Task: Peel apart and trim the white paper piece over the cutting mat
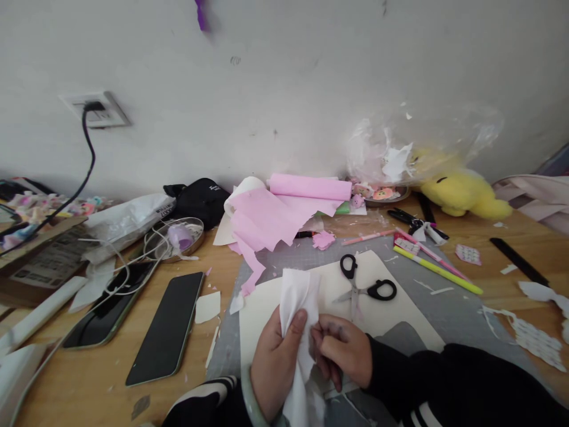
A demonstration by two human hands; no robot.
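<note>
- Plainly, at the far left a black power cable (pixel 90 155) hangs from the wall socket (pixel 96 110) down over a cluttered cardboard box (pixel 42 256); a sleeve could snag it and drag the clutter off the desk.
- Next, two phones (pixel 166 327) lie face up on the wooden desk (pixel 89 379), with white cords trailing across the further one; an elbow sliding left could push them toward the edge.
- The left hand (pixel 275 363) is closed around a sheet of white tissue paper (pixel 299 338), thumb pressed on its front, holding it upright over the cream card (pixel 377 308) on the grey cutting mat (pixel 453 308).
- The right hand (pixel 344 351) is curled nearly shut, its fingertips pinching the same sheet's edge just beside the left thumb; such thin paper looks likely to tear if the two hands pull apart.
- Black-handled scissors (pixel 367 289) lie shut on the card just beyond the knuckles; a blind reach could meet the blades.
- Loose pink paper (pixel 267 219) from a roll (pixel 310 187), pens (pixel 438 270) and scraps crowd the mat's far side, so small pieces could get lost there.
- A yellow plush toy (pixel 462 193) under a clear plastic bag (pixel 422 142) sits far right, well apart.
</note>
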